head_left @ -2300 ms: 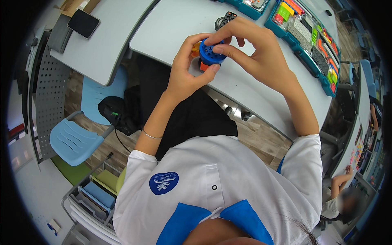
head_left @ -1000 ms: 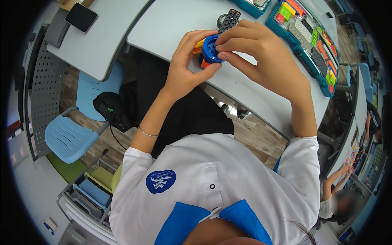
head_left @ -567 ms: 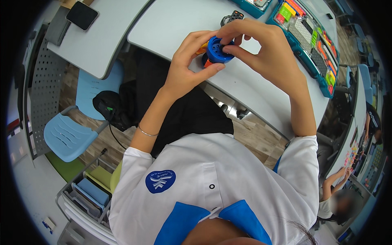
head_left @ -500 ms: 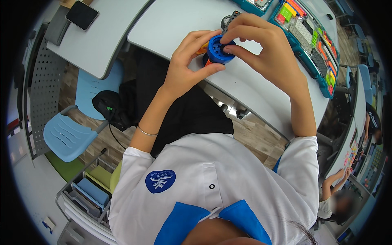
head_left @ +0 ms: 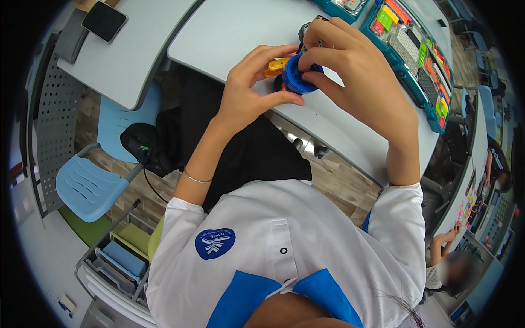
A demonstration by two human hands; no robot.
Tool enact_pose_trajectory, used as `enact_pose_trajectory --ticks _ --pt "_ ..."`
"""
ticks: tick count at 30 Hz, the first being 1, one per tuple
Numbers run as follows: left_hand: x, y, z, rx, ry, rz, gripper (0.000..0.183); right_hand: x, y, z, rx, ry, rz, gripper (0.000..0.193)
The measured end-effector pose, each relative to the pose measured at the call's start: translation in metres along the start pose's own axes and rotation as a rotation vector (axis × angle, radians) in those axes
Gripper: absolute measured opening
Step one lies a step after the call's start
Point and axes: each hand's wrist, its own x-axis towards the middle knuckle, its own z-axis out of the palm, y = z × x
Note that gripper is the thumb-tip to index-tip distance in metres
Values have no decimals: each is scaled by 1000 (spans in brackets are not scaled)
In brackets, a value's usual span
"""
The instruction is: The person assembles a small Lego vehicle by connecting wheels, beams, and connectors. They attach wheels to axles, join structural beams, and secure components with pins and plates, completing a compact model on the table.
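In my left hand [head_left: 240, 95] is a small assembly of plastic building parts, its fingers along the far side and the thumb along the near side. A round blue wheel-like cup [head_left: 297, 86] faces up toward my right hand. Beside it a yellow-orange beam [head_left: 278, 64] sticks out to the left, and a bit of dark blue and orange shows underneath. My right hand [head_left: 363, 74] reaches in from the right, its thumb and fingers pinched together inside the cup; whatever is between the fingertips is hidden. Just behind the fingers sits a dark grey part [head_left: 303, 34] on the table.
A teal case [head_left: 402, 71] of colourful building parts lies open at the right of the white table [head_left: 219, 38]. On the adjoining table at left rests a black phone [head_left: 104, 22]. A light blue chair [head_left: 90, 186] and black bag [head_left: 145, 142] stand left. Another person sits far right.
The blue cup has tilted slightly and turned so less of its holed inside shows. My right fingers have curled further into it, and more of the yellow-orange beam is visible.
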Motion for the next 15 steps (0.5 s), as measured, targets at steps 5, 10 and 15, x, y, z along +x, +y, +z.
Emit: enact_pose_trajectory --ticks 5,10,15 --pt "3 4 3 122 7 25 68 -4 0 -2 -16 -25 47 15" --pt "2 22 8 372 39 149 65 -12 26 -5 267 -31 74 16" --pt "9 41 5 584 -20 318 59 -12 69 -22 307 -104 105 20"
